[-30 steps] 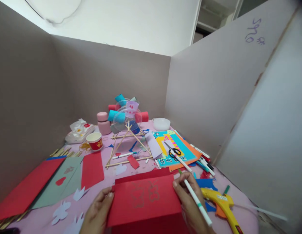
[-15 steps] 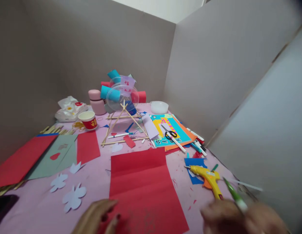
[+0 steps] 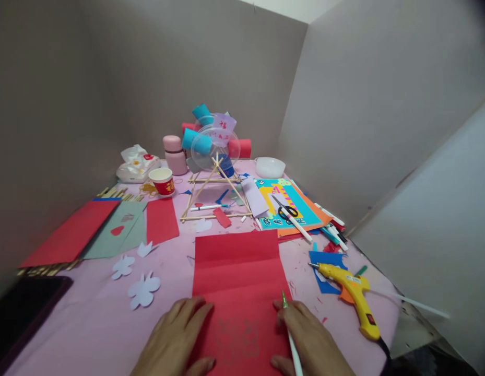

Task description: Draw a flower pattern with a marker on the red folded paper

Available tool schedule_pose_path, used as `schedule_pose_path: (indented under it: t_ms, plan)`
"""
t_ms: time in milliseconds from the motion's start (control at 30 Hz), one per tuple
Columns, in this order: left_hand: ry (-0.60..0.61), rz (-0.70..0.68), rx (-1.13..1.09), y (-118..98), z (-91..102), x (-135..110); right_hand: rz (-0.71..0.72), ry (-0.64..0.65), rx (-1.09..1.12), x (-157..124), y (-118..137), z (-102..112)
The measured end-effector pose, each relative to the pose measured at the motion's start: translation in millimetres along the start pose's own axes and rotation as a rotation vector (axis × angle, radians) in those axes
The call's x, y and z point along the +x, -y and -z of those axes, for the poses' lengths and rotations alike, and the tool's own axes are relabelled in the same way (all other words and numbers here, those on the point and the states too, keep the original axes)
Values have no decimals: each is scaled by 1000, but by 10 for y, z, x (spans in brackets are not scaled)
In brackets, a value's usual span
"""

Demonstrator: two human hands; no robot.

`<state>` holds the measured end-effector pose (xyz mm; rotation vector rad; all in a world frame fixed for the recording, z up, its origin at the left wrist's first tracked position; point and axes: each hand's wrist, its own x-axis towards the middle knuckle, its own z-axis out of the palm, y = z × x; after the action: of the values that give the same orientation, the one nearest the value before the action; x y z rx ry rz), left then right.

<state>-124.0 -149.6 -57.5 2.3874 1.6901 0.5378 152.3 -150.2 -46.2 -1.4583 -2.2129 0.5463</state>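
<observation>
A sheet of red paper [image 3: 237, 271] with crosswise creases lies in front of me, and faint sketched outlines show on its near part. My left hand [image 3: 175, 334] rests on its left side, fingers spread apart from the thumb. At the right edge of the sheet, my right hand [image 3: 308, 334] holds a white pen with a green tip [image 3: 292, 344], tip pointing away from me. To the right of that hand lies a yellow glue gun [image 3: 354, 292]. White paper flower cutouts [image 3: 144, 290] are left of the sheet.
Behind the sheet stands a stick frame [image 3: 216, 183] with a plastic wheel and coloured paper tubes. Scissors [image 3: 287, 211] lie on a colourful sheet. A paper cup [image 3: 163, 183], pink flask [image 3: 175, 156], white bowl [image 3: 269, 167] and phone [image 3: 28, 313] surround the work. Grey partitions enclose the table.
My right hand has moved left with the pen, from beside the glue gun onto the sheet's right edge. My left hand lies further onto the table. The whole view has shifted.
</observation>
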Motion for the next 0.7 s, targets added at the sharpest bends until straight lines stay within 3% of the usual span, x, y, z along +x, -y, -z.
schedule_pose_path:
  t_ms: [67,167,333,400,500,633,700]
  plan:
    - [88,14,-11,-23,45,61,-21,77,-36,-30,-27,-34]
    - [184,45,-74,-35,110,121,-39,64,8,-46,-10,-42]
    - [170,157,-308,-54,185,124,-155,47,252,-19,11,-18]
    - [171,221,-507,-58,211,149,-225,44,399,5,2,-2]
    - [140,378,-982,-54,259,220,-291,-58,655,64,-10,22]
    - [-44,659,-1534,-112,340,260,-345,-269,886,196,3,76]
    - [-106,712,-1694,-179,326,231,-365,-380,900,280,35,97]
